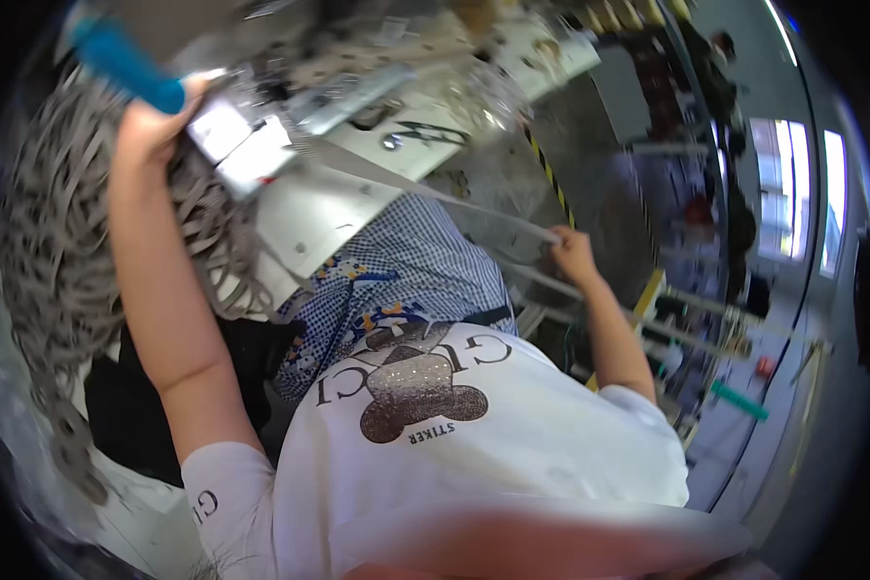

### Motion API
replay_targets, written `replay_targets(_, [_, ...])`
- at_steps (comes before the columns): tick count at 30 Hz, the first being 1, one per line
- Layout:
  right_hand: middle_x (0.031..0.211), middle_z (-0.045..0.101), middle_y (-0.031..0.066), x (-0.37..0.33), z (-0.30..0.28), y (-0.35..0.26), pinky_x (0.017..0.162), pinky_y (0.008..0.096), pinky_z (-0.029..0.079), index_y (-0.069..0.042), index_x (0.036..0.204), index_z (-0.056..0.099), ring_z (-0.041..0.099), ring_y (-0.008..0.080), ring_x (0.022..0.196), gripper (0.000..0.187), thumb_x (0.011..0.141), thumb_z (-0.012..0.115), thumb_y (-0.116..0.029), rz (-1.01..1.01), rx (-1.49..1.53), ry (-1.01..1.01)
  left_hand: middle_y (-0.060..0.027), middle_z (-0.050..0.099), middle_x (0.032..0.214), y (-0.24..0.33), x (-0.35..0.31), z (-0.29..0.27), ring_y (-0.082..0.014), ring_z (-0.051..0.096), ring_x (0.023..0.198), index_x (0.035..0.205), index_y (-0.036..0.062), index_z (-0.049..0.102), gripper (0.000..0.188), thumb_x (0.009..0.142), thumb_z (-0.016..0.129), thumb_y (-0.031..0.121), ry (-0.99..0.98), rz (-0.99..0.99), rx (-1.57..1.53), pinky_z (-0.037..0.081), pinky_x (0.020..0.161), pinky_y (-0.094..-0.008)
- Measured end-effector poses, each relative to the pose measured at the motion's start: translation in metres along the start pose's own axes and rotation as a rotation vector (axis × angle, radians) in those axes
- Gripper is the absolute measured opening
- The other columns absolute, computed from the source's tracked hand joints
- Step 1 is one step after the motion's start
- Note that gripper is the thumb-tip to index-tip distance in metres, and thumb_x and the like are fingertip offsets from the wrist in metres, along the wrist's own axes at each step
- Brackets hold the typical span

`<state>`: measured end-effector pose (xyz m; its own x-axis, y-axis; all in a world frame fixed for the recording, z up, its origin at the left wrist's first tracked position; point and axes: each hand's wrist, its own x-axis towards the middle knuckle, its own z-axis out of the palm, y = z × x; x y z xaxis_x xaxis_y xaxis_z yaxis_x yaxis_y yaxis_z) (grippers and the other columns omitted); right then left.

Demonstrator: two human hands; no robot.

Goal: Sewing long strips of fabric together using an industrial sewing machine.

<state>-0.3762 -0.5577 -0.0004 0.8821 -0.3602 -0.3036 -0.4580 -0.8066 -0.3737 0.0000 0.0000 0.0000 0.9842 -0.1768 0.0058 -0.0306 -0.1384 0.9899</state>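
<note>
My right hand (574, 255) is closed in a pinch on one end of a flat grey strap (454, 201), held out to the right. The strap stretches taut from the metal sewing-type machine (237, 145) across my lap. At the upper left, my left hand (155, 126) is raised beside the machine's bright metal block. A blue cylinder (130, 66), like a handle, overlaps it; blur hides its fingers, so I cannot tell whether they grip the cylinder. Below and left of that hand lies a large tangled heap of grey strap (58, 184).
A white worktable (411, 145) holds a metal bar (358, 100), black scissors-like tools (425, 132) and clear plastic wrapping (493, 92). A metal plate (314, 227) juts over my lap. Yellow-black tape (548, 174) marks the floor; metal frames stand at right.
</note>
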Motion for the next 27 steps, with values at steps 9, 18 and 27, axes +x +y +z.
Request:
replay_targets(9, [0.08, 0.067, 0.0101, -0.074, -0.108, 0.151, 0.069, 0.0292, 0.047, -0.006, 0.09, 0.068, 0.063, 0.0185, 0.076, 0.025, 0.08, 0.062, -0.028, 0.575, -0.147, 0.661, -0.0029, 0.06, 0.084, -0.007, 0.054, -0.003, -0.0122, 0.054, 0.074, 0.087, -0.001, 0.062, 0.026, 0.082, 0.065, 0.024, -0.122, -0.329, -0.085, 0.044, 0.069, -0.0264])
replay_targets(18, [0.081, 0.066, 0.0111, -0.079, -0.11, 0.171, 0.07, 0.0326, 0.047, -0.006, 0.09, 0.067, 0.063, 0.0218, 0.076, 0.026, 0.074, 0.067, -0.026, 0.648, -0.094, 0.851, -0.0033, 0.061, 0.084, -0.008, 0.059, -0.006, -0.0126, 0.055, 0.074, 0.085, -0.0016, 0.062, 0.025, 0.084, 0.063, 0.024, -0.085, -0.372, -0.13, 0.043, 0.069, -0.0269])
replay_targets(27, [0.099, 0.062, 0.0162, 0.002, -0.055, -0.058, 0.079, 0.0373, 0.047, -0.001, 0.108, 0.057, 0.06, 0.0313, 0.092, 0.04, 0.07, 0.068, -0.011, 0.081, -0.285, -0.447, -0.0026, 0.063, 0.081, 0.01, 0.021, 0.019, -0.0118, 0.056, 0.07, 0.085, 0.004, 0.064, 0.027, 0.081, 0.066, 0.03, -0.247, -0.125, -0.231, 0.044, 0.066, -0.0276])
